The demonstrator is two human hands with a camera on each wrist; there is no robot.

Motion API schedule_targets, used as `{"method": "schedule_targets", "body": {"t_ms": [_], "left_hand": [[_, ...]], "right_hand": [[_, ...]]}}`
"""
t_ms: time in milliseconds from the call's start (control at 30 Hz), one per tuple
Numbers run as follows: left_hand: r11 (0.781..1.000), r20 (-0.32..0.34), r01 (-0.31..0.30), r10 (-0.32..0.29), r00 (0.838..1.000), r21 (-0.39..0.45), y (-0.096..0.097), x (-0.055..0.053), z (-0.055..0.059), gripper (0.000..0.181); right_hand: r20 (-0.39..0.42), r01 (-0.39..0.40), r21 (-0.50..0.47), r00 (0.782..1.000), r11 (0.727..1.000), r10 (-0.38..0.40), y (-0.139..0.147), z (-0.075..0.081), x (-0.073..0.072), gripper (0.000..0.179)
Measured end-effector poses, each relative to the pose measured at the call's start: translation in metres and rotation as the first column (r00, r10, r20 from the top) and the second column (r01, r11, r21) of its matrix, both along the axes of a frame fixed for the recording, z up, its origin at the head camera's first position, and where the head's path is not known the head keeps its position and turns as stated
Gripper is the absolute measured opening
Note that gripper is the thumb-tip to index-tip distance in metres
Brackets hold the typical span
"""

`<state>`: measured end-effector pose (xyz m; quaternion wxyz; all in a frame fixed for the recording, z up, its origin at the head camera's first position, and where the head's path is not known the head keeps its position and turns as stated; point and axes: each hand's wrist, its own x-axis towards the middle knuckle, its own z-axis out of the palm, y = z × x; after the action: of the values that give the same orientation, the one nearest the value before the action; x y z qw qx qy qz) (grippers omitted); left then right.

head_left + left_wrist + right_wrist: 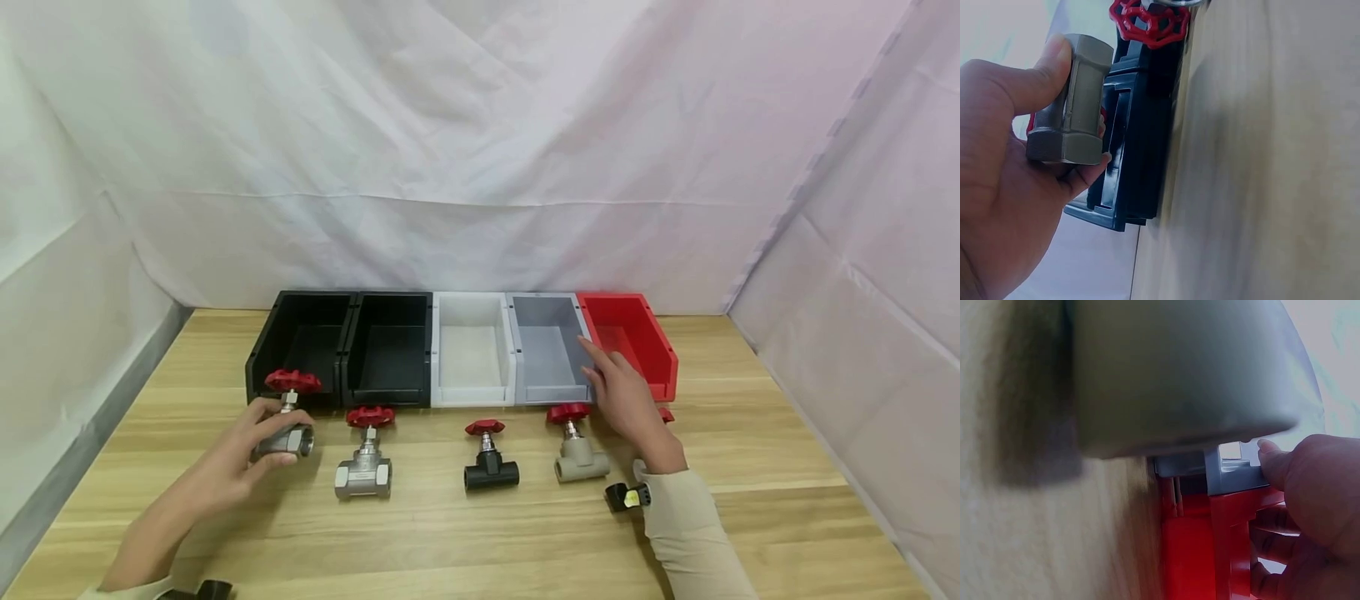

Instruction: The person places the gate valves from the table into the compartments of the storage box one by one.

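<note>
At the lower left of the head view, the left hand (242,457) has its grip closed around a metal valve (294,439), thumb and fingers on its body, its red wheel overlapping the leftmost black bin (260,354). Right of centre, the right hand (628,402) has a loose grip, index finger stretched towards the grey bin (553,394), beside the red bin (663,377). A second metal valve (363,477), a black valve (491,475) and a beige valve (582,463) rest on the surface (435,550) across the lower middle.
</note>
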<state>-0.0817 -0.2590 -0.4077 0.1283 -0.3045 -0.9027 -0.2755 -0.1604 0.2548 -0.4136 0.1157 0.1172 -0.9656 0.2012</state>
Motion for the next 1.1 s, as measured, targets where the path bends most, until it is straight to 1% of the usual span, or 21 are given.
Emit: {"method": "schedule_targets", "body": {"t_ms": [100,200,300,467,533,700,967,1100], "left_hand": [[0.999,-0.026,0.029,-0.029,0.999,0.029,0.0,-0.007,0.0,0.051],[0.998,-0.025,0.04,-0.039,0.999,0.042,0.001,-0.014,0.002,0.049],[0.999,-0.024,0.037,-0.036,0.999,0.038,0.002,-0.019,0.004,0.047],[0.998,-0.051,0.057,-0.055,0.997,0.04,0.001,-0.03,0.007,0.045],[0.998,-0.054,0.055,-0.053,0.997,0.033,-0.001,-0.033,0.008,0.045],[0.999,-0.028,0.037,-0.037,0.999,0.001,-0.005,-0.04,0.009,0.047],[0.998,-0.049,0.06,-0.061,0.997,-0.03,-0.006,-0.057,0.011,0.049],[0.997,-0.043,0.058,-0.06,0.997,-0.049,-0.006,-0.064,0.012,0.047]], "right_hand": [[0.002,-0.003,0.0,1.0,1.0,0.003,-0.001,0.002,0.0,0.06],[0.008,0.001,0.002,1.0,1.0,-0.001,-0.002,0.004,0.001,0.059],[0.013,0.007,0.006,1.0,1.0,-0.007,-0.002,0.004,0.001,0.06],[0.011,0.011,0.004,1.0,1.0,-0.011,-0.002,0.003,0.0,0.06],[0.009,0.01,0.002,1.0,1.0,-0.01,-0.002,0.002,-0.001,0.06],[0.002,0.005,0.0,1.0,1.0,-0.005,-0.001,0.0,0.0,0.06],[0.004,0.013,0.0,1.0,1.0,-0.013,0.0,0.0,0.002,0.06],[-0.002,0.012,0.001,1.0,1.0,-0.012,0.0,0.0,0.001,0.06]]}}
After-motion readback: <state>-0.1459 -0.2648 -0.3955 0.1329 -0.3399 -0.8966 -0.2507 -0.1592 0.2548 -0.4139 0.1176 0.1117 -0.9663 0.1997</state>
